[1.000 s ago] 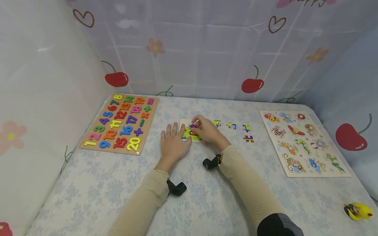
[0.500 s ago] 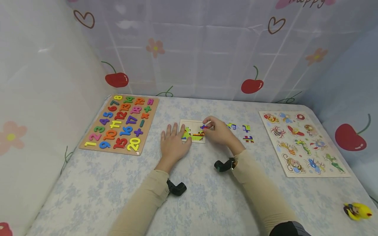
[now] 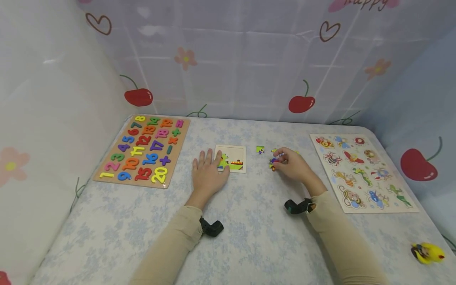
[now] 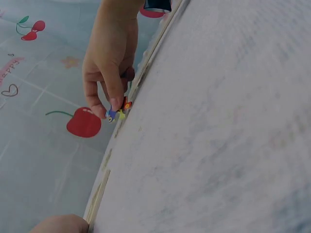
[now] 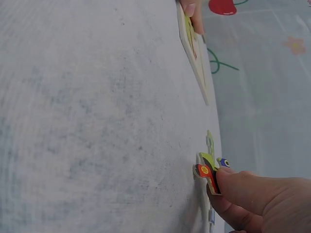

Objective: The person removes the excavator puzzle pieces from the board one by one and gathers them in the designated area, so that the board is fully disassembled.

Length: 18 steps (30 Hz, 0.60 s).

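Note:
My left hand (image 3: 210,174) lies with straight, spread fingers over the left side of a small wooden jigsaw tray (image 3: 239,149). Green pieces fill part of its lower area, along with a red-and-yellow strip; bare wood shows above. To the right of the tray, my right hand (image 3: 295,165) pinches a jigsaw piece (image 3: 272,163) between thumb and fingers, low over the table. In the right wrist view this piece (image 5: 210,171) is green, red and black, with a yellow flower on a red knob. Another loose piece (image 3: 260,149) lies between tray and hand; further loose pieces are mostly hidden behind the right hand.
A number board (image 3: 142,152) with coloured digits stands at the left. On the right lies an insect picture board (image 3: 363,174). A yellow toy duck (image 3: 427,252) sits near the right front. Printed curtains (image 3: 228,59) enclose the back and sides.
My right hand has moved right from over the tray to the loose pieces, carrying the jigsaw piece. The tray's upper area is uncovered now. My left hand has stayed in place.

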Tool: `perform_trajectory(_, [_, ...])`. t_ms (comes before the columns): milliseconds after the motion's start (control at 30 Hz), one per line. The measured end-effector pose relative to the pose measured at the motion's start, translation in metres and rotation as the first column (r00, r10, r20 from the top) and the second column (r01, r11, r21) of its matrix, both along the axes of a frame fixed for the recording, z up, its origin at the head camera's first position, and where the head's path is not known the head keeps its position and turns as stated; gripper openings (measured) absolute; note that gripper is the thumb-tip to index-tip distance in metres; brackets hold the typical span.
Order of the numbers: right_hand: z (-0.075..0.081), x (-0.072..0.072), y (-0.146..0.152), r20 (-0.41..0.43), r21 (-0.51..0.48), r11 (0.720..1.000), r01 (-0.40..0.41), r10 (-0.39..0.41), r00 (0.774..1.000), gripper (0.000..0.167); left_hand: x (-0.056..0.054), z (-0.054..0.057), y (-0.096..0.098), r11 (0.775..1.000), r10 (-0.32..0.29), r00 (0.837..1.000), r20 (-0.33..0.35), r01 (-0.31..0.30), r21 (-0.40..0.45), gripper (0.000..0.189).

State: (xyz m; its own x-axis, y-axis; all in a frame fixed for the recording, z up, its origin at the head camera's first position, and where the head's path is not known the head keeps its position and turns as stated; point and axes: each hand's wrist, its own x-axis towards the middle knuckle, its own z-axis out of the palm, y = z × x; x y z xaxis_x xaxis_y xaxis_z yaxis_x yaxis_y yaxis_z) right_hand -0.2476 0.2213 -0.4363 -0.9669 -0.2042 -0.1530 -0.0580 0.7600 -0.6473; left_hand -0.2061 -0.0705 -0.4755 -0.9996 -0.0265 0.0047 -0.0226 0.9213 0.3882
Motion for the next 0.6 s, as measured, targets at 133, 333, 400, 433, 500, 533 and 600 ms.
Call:
perform_trajectory(133, [-0.0014,0.0009,0.0045,-0.007,0.034,0.999,0.004,-0.004,1.000,0.028,0.0006,0.0007,-0.0004,1.000,0.000,1.000,-0.002,0.000,0.001,0.069])
perform_trajectory(333, [0.0002,0.0010,0.0062,0.004,0.052,0.998,0.023,-0.024,1.000,0.030,0.0011,0.0008,-0.0002,1.000,0.000,1.000,-0.011,0.000,0.004,0.069])
perform_trajectory(400, [0.0013,0.0010,0.0066,0.005,0.064,0.998,0.025,-0.026,1.000,0.031,0.0011,0.0006,-0.0004,1.000,0.000,1.000,-0.013,0.000,0.004,0.069])
perform_trajectory(433, [0.0017,0.0011,0.0068,0.005,0.071,0.997,0.024,-0.025,1.000,0.031,0.0010,0.0005,-0.0004,1.000,0.001,1.000,-0.014,-0.001,0.006,0.069])
perform_trajectory(500, [0.0024,0.0011,0.0067,0.005,0.082,0.996,0.021,-0.022,1.000,0.031,0.0010,0.0003,-0.0006,1.000,0.001,1.000,-0.017,-0.001,0.006,0.069])
perform_trajectory(533, [0.0024,0.0009,0.0068,0.000,0.090,0.996,0.017,-0.018,1.000,0.031,0.0010,0.0003,-0.0006,1.000,0.001,1.000,-0.018,0.000,0.006,0.069])
perform_trajectory(600, [0.0029,0.0013,0.0066,-0.012,0.108,0.994,0.005,-0.004,1.000,0.032,0.0010,0.0004,-0.0008,1.000,-0.001,1.000,-0.020,0.001,0.005,0.069])
